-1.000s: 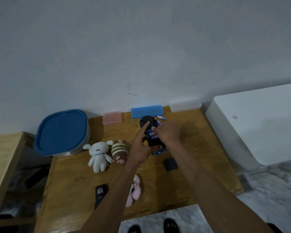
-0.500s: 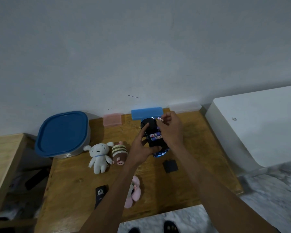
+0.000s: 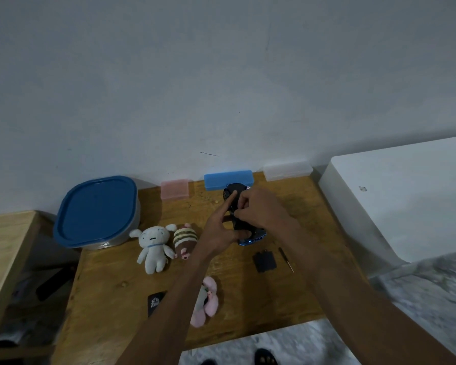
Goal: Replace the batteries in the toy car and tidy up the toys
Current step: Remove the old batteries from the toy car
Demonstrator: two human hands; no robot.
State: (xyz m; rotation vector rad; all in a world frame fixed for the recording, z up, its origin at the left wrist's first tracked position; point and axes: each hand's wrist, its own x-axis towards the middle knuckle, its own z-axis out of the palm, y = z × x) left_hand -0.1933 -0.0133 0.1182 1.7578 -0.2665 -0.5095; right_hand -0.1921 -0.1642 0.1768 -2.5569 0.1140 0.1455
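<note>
Setting: a home room, plain and lived-in. A low wooden table (image 3: 313,206) is standing against a bare painted wall (image 3: 221,75) at centre frame; plush toys (image 3: 153,248) are lying on it; a marbled tile floor (image 3: 287,343) is showing at the lower right

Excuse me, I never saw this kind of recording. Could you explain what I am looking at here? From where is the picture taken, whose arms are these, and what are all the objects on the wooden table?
There is no machine: a person wears a camera on the head, looking down at their own arms. The left hand grips an upturned toy car, index finger stretched along it. The right hand works its fingers at the car's underside; whether it pinches a battery is hidden. On the wooden table lie a white plush, a striped plush, a pink plush, a small black cover, a thin screwdriver, a blue-lidded container and pink, blue and clear boxes along the wall.
</note>
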